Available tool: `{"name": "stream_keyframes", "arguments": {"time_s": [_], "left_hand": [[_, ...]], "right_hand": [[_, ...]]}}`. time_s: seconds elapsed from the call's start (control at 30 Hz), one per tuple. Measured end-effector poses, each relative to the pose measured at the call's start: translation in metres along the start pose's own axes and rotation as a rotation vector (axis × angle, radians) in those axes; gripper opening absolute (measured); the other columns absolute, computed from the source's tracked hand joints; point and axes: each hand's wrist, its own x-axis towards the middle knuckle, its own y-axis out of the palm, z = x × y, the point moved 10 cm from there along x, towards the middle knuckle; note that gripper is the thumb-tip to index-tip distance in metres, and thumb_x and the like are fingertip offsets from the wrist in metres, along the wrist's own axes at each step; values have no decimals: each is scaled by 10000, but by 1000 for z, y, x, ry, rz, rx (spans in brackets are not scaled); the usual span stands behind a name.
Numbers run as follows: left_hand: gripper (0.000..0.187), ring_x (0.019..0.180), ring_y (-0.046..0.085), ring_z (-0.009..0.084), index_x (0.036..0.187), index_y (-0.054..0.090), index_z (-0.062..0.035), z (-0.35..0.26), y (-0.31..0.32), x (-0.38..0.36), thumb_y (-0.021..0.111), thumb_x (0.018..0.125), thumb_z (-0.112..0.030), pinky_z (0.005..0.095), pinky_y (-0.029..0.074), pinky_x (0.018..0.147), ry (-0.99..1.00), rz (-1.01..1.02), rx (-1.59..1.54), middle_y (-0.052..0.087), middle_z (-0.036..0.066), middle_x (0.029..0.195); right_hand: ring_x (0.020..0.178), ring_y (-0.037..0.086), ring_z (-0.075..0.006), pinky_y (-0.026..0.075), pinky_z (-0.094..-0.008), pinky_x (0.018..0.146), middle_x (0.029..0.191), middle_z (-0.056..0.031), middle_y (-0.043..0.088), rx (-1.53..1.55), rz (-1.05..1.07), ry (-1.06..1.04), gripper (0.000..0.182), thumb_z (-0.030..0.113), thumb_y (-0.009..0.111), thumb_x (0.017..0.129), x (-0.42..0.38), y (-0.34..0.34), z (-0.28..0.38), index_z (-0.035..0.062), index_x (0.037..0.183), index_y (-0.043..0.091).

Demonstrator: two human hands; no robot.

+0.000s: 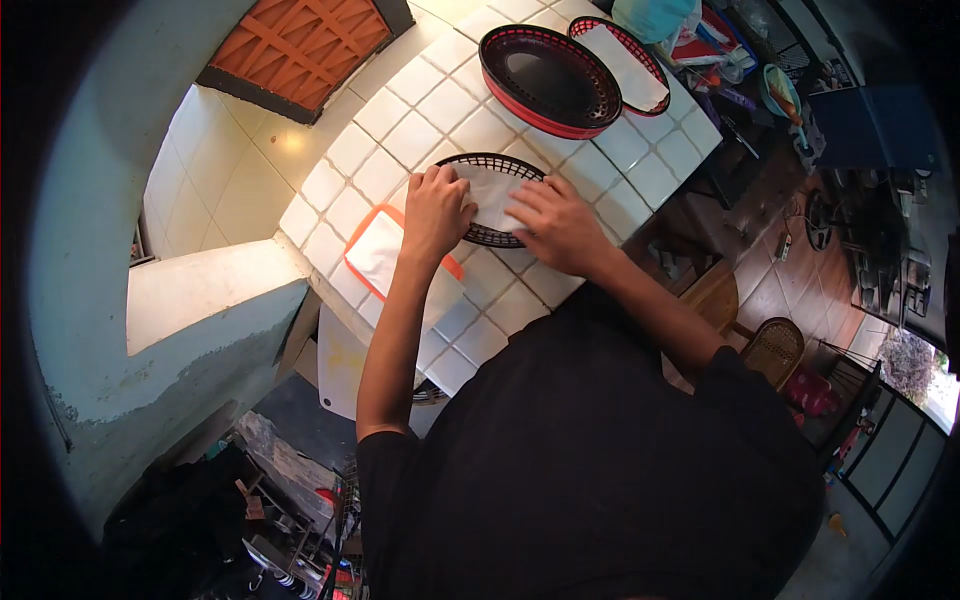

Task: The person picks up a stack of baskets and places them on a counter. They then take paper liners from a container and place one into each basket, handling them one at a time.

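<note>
A black oval plastic basket (490, 240) lies on the white tiled counter, with a sheet of white paper (490, 195) spread inside it. At the basket's left end, my left hand (435, 210) curls its fingers over the rim and the paper's edge. My right hand (560, 222) lies over the right end, fingers stretched out across the paper and slightly blurred. Just left of my left hand, an orange-rimmed tray (352, 262) holds a stack of white paper sheets (380, 250), partly hidden by my forearm.
Farther back on the counter (420, 100) stands a stack of black and red oval baskets (550, 80). Behind it, a red basket (660, 105) is lined with white paper. Bags and odds and ends crowd the far right corner. A low wall (220, 290) borders the left side.
</note>
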Motion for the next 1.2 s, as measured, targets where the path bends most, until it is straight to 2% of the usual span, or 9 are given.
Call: {"name": "stream_keyframes", "arguments": {"time_s": [0.2,0.4,0.63,0.73,0.83,0.9,0.97,1.13,1.2], "left_hand": [[238,1051,589,265,984,698,-72,7,-3,0,745,786,-197,409,437,939,-59,-31,56,632,85,1029],[205,1030,576,263,934,660,-65,7,-2,1,728,781,-183,412,441,915,-3,-113,62,601,97,985],[327,1124,576,265,1126,689,-69,6,0,-3,721,822,-183,411,430,976,-40,-61,49,631,104,1136],[337,1137,574,267,1150,690,-70,-9,-17,-9,720,837,-193,412,423,988,18,-199,91,634,106,1162],[265,1093,590,282,1082,700,-55,-21,-48,-29,726,850,-182,410,446,949,-73,-482,-21,646,112,1120],[169,1021,604,291,992,697,-61,-10,-56,-59,718,867,-173,408,476,869,-346,-677,-291,646,111,1026],[130,820,653,252,925,677,-40,-14,-41,-85,713,880,-156,363,509,737,-512,-755,-513,672,102,856],[263,609,660,143,794,660,-2,-25,47,-130,729,906,-230,297,514,617,-830,-589,-951,680,82,675],[268,616,662,140,790,659,0,-28,66,-139,726,910,-231,298,520,605,-889,-551,-980,681,76,676]], "right_hand": [[1357,482,-246,156,-552,1224,1313,-96,622,3,84,-20,365,228,699,877,-29,28,1,68,1200,641],[1336,505,-240,95,-584,1226,1309,-86,624,-26,34,7,378,205,695,869,-32,27,-1,68,1216,632],[1222,568,-213,116,-588,1209,1250,-61,648,116,142,14,368,159,697,847,-26,35,0,97,1206,641],[1151,596,-199,191,-550,1170,1194,-48,672,63,-89,-83,414,175,706,842,-27,5,9,112,1244,630],[1143,590,-192,238,-516,1119,1186,-47,677,166,65,-54,478,206,722,835,-30,17,2,122,1292,609],[1148,588,-195,244,-510,1101,1176,-49,680,154,-7,-101,523,223,725,836,-31,8,6,119,1329,585],[1145,590,-198,239,-522,1097,1174,-50,681,170,53,-95,501,226,719,841,-31,11,5,118,1314,595],[1113,604,-218,272,-496,1069,1133,-53,687,167,-57,-191,375,192,706,849,-28,-2,10,116,1213,657],[1043,617,-243,394,-415,965,1076,-68,686,349,-143,-102,273,105,695,841,-22,-12,-11,86,1113,690]]}}
